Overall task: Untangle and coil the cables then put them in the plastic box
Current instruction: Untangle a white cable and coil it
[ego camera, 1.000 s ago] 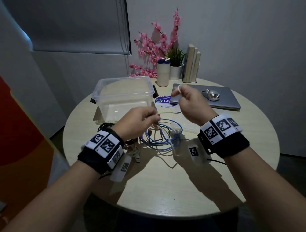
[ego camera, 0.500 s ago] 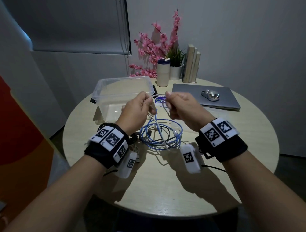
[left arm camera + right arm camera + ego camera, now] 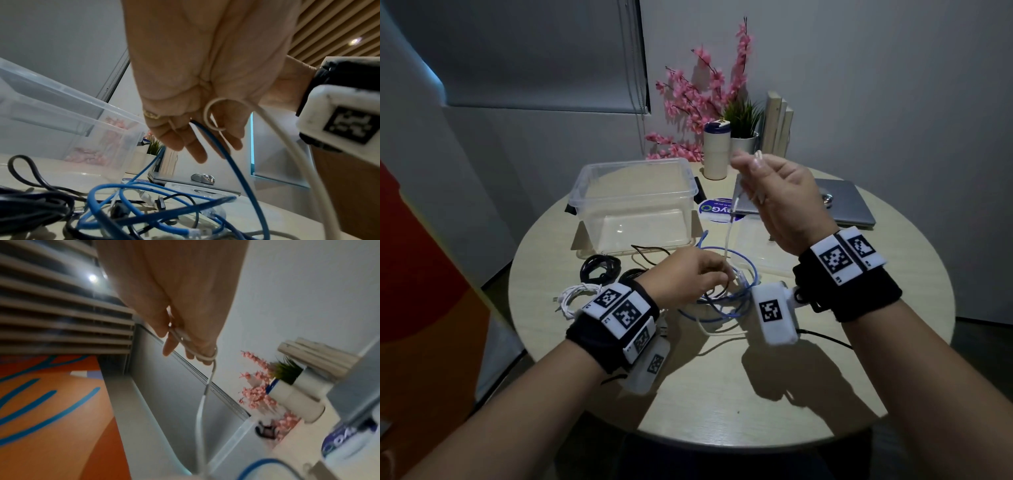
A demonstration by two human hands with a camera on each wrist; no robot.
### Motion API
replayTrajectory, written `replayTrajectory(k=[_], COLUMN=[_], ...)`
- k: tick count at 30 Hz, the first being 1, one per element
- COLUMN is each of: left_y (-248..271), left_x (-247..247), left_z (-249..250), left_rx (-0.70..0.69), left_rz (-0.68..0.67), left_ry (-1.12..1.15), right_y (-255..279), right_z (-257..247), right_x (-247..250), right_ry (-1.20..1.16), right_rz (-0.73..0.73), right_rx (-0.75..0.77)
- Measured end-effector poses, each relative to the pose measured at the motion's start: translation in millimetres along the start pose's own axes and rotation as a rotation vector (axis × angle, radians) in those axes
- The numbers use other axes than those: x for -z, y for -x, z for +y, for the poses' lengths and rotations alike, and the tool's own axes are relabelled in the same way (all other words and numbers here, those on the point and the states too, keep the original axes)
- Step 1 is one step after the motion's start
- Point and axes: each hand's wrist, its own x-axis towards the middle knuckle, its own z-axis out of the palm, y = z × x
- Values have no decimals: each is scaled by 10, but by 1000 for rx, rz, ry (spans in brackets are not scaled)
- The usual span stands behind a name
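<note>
Up above the surface, the right hand has its fingers curled, a white cable looped round them and hanging down to the left hand. There the fingers are bent, pinching the white cable in a small ring together with a strand of the blue cable. The blue cable lies tangled with dark leads just below the left hand. The clear plastic box stands open behind them, near the far left edge. Black coils and a white coil lie left of the wrist. Bare room remains along the near edge.
</note>
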Motion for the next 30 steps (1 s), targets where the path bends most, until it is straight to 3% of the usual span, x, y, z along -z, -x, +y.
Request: replayTrajectory(k=[5, 9, 15, 18, 20, 25, 30], left_y=[43, 16, -32, -72, -78, -66, -15], left_x=[92, 211, 321, 337, 326, 182, -53], left_z=[20, 45, 141, 139, 142, 49, -9], left_rx=[-114, -181, -158, -100, -53, 69, 118], left_rz=[113, 322, 639, 703, 710, 515, 257], left_ry=[184, 254, 285, 374, 383, 246, 118], right_y=[10, 40, 133, 167, 167, 145, 115], right_z=[43, 89, 64, 47, 34, -37, -131], right_x=[112, 91, -36, -110, -133, -145, -162], right_ry=[795, 1103, 1000, 983, 844, 221, -168], right_rz=[-85, -168, -310, -371, -363, -262, -146], right_rx=[51, -40, -145, -140, -150, -229, -231])
